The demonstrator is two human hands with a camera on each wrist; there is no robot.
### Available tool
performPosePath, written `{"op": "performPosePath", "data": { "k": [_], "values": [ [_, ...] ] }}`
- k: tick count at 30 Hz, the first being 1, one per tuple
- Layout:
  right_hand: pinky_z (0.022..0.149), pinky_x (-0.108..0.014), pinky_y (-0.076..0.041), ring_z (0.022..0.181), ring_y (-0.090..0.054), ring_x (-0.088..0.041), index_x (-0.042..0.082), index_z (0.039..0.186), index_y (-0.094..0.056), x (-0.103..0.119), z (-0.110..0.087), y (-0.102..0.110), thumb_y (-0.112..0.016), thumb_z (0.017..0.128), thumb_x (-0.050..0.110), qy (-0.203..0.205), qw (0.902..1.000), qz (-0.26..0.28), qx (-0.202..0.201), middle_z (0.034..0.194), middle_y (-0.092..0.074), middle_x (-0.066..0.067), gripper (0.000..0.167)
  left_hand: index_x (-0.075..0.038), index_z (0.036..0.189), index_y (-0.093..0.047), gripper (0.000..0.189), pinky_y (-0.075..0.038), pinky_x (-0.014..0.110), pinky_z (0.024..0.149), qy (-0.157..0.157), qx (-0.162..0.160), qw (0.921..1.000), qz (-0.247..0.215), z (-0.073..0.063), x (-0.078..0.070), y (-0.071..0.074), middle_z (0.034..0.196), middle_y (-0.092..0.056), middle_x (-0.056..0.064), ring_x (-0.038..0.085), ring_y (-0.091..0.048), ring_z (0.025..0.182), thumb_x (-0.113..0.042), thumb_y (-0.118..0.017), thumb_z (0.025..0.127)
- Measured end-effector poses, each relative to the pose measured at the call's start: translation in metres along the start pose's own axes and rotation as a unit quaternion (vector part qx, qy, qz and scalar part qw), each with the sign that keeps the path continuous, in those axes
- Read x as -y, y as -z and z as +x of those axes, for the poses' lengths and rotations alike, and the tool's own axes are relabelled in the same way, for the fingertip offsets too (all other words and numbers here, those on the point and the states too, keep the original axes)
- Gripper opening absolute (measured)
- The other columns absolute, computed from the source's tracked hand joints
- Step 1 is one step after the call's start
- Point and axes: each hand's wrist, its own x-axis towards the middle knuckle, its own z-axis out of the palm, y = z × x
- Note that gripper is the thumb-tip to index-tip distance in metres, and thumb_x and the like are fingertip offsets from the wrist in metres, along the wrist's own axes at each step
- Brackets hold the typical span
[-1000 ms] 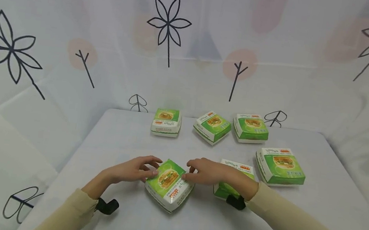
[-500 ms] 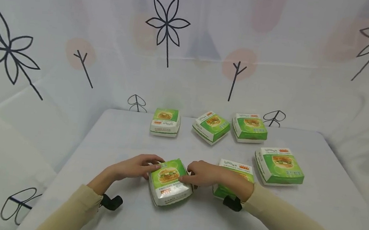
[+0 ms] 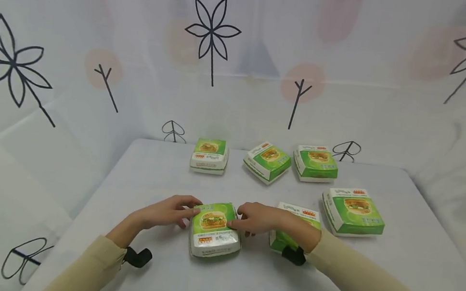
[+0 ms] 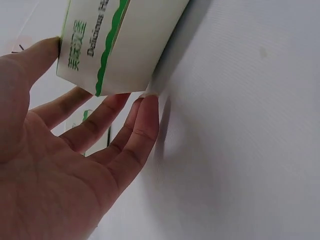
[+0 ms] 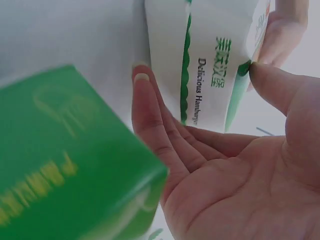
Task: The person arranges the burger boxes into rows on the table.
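Observation:
A green and white hamburger box [image 3: 215,230] rests on the white table between both hands, its burger picture facing up. My left hand [image 3: 169,213] holds its left back corner; in the left wrist view the thumb touches the lid's edge and the curled fingertips [image 4: 147,107] meet the corner below. On the opposite side, my right hand [image 3: 260,219] has its thumb on the lid edge. Its fingers [image 5: 150,115] reach along the back of the box in the right wrist view. Behind my right wrist sits another hamburger box [image 3: 282,241], partly hidden by the forearm.
Along the back stand three like boxes: a left one [image 3: 210,156], a turned middle one [image 3: 267,162] and a right one [image 3: 315,163]. One more box [image 3: 353,212] lies at the right. A patterned cloth [image 3: 242,103] hangs behind the table.
Between my hands the hamburger box has turned from a slant until its lettered front edge faces nearly straight toward me. Both hands have barely shifted, and the other boxes stay in place.

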Motion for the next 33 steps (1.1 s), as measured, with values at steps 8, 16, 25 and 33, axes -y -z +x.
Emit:
{"op": "performPosePath", "data": {
  "k": [8,16,25,33],
  "values": [
    [0.070,-0.034,-0.054,0.081,-0.069,-0.021,0.005,0.103,-0.063,0.002,-0.008,0.000,-0.060,0.104,0.041,-0.014,0.9998,0.004,-0.012,0.089,-0.070,-0.007,0.036,-0.013,0.145,-0.055,0.047,-0.058,0.037,0.086,0.000,-0.014,0.9999,-0.008,0.004,-0.005,-0.002,0.141,-0.056,0.011,0.022,-0.065,0.105,-0.041,-0.056,0.106],
    [0.068,-0.033,-0.051,0.080,-0.067,-0.021,0.005,0.099,-0.063,0.000,-0.012,0.004,-0.058,0.105,0.040,-0.026,0.9995,-0.006,-0.014,0.087,-0.070,-0.008,0.036,-0.006,0.147,-0.048,0.055,-0.059,0.038,0.084,0.010,-0.036,0.9991,-0.018,-0.008,-0.008,-0.012,0.142,-0.052,0.016,0.026,-0.063,0.114,-0.041,-0.058,0.105],
    [0.066,-0.030,-0.048,0.075,-0.064,-0.018,0.007,0.096,-0.069,0.004,-0.011,-0.005,-0.056,0.105,0.045,-0.044,0.9991,-0.001,0.000,0.083,-0.071,-0.008,0.041,-0.004,0.150,-0.044,0.059,-0.060,0.038,0.086,0.023,-0.032,0.9975,-0.059,0.000,-0.003,-0.015,0.143,-0.051,0.015,0.025,-0.063,0.109,-0.042,-0.056,0.106],
    [0.073,-0.034,-0.056,0.077,-0.069,-0.017,0.005,0.096,-0.071,0.003,-0.010,-0.009,-0.060,0.104,0.037,-0.041,0.9962,0.077,-0.009,0.084,-0.072,-0.005,0.035,-0.003,0.154,-0.039,0.062,-0.059,0.039,0.090,0.022,-0.015,0.9935,-0.110,0.001,0.001,-0.015,0.148,-0.048,0.018,0.028,-0.061,0.119,-0.041,-0.054,0.107]
  ]
}}
